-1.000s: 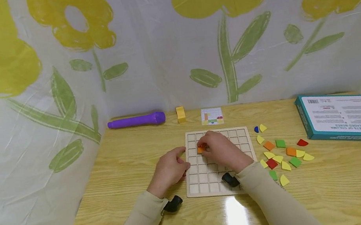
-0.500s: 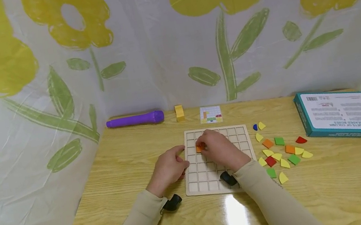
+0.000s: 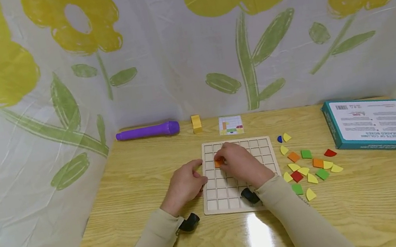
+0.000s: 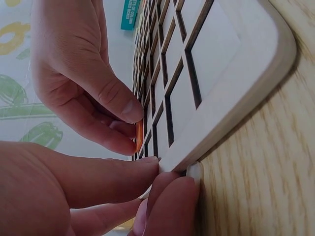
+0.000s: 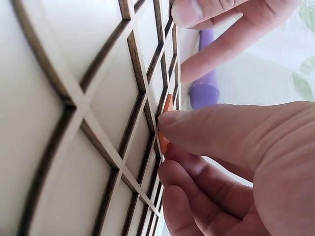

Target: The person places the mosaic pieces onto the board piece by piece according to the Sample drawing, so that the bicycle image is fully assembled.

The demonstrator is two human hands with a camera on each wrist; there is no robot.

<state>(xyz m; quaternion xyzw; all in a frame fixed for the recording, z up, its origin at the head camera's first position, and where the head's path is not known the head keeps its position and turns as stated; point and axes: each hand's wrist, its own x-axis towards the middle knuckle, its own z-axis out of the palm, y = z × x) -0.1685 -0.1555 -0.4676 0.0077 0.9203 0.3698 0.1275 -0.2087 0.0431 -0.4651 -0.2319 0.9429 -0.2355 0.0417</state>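
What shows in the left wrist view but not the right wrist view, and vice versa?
Left wrist only: part of the teal white-lettered box and a yellow flower print. Right wrist only: the purple microphone-shaped object. Both: the pale wooden grid board, the orange square tile, the right hand pinching that tile, the left hand at the board's edge.

Teal box [image 3: 377, 125] with white upper face, at my far right: title lettering [image 3: 390, 133] along near edge of face, which I read as "FIVE SETS OF COLUMN BEADED BOXES". Smaller lines of print [image 3: 394, 121] on same face, mostly dark, one red: too small for me to read. Barcode [image 3: 341, 107] at face's far left corner; digits illegible. Pale lettering [image 3: 386, 145] on near side: too small. From my left wrist: box's teal surface, top edge of view, "OF COLUMN" and "BOXES" legible.
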